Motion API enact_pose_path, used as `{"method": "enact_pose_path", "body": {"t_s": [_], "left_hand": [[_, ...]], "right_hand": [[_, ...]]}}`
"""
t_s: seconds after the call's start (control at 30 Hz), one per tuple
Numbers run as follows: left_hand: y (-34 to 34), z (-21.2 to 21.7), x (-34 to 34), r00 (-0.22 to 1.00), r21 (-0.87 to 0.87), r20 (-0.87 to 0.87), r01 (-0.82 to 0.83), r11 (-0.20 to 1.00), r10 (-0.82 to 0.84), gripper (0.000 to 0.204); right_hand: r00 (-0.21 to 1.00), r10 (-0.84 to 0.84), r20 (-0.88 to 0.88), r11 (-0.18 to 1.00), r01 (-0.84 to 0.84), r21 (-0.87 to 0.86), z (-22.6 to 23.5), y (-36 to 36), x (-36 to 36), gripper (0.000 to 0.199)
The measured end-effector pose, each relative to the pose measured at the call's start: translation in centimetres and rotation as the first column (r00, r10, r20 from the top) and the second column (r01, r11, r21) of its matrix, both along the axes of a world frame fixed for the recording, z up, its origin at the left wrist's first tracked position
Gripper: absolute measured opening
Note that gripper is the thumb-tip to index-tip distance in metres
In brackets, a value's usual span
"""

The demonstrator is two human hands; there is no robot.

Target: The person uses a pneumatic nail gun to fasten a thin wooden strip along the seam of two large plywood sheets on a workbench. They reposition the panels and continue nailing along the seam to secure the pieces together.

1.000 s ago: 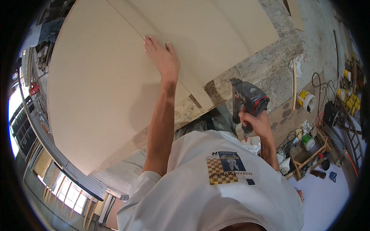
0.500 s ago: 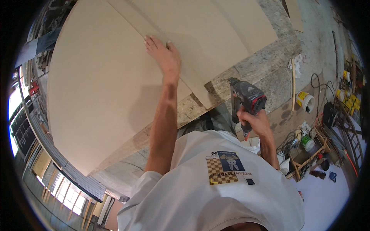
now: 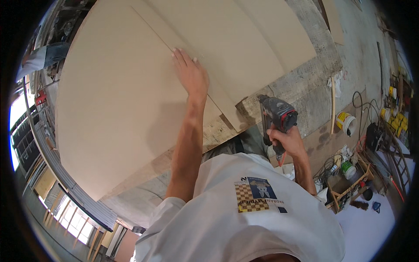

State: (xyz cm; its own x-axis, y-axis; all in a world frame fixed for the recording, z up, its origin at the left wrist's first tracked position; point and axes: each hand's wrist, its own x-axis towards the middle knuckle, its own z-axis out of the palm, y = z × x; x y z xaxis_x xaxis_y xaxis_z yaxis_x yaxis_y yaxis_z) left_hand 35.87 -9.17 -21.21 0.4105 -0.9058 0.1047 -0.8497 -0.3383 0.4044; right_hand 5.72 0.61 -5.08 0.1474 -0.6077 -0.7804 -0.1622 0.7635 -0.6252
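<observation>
My left hand point(image 3: 191, 76) lies flat on the beige boards, fingers stretched out beside a long straight seam. A wide beige sheet point(image 3: 118, 87) spreads to the left of that seam. Right of it, a narrow strip point(image 3: 224, 102) runs alongside another beige panel point(image 3: 266, 39). In my right hand point(image 3: 288, 140) is a black and red nail gun point(image 3: 280, 112), gripped by its handle. The tool is off the panels, near the table's front right, with an orange-red piece at the handle's lower end. Whether its nose touches anything I cannot tell.
Under the boards is a worn, stained work table point(image 3: 314, 83). On the floor to the right are a yellow and white bucket point(image 3: 345, 123), black cable point(image 3: 360, 102), a thin wooden stick point(image 3: 333, 105) and a wooden crate point(image 3: 351, 185). Long metal profiles point(image 3: 83, 198) stand at the left.
The view has shifted slightly, so the boards sit a little lower and further right. My left hand stays flat by the seam. The nail gun is slightly further left relative to the boards.
</observation>
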Motion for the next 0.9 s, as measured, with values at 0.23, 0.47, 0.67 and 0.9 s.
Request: {"method": "enact_pose_path", "body": {"t_s": [0.23,0.47,0.67,0.9], "left_hand": [[0.7,-0.5,1.5,0.995,-0.018,0.071,0.074,0.997,-0.073,0.054],[0.6,-0.3,1.5,0.994,-0.056,0.088,0.070,0.996,-0.065,0.054],[0.5,0.0,3.0,0.991,-0.087,0.086,0.107,0.990,-0.099,0.049],[0.7,-0.4,3.7,0.989,-0.095,0.078,0.133,0.987,-0.126,0.047]], "right_hand": [[0.995,0.097,-0.007,0.994,-0.097,-0.055,-1.5,-2.5,3.2,0.021],[0.983,0.173,0.055,0.985,-0.171,-0.038,-3.0,-5.7,7.2,0.025],[0.948,0.294,-0.123,0.950,-0.304,-0.072,-1.6,-3.4,7.0,0.016],[0.853,0.442,-0.277,0.875,-0.479,-0.076,-0.7,0.9,6.6,0.041]]}}
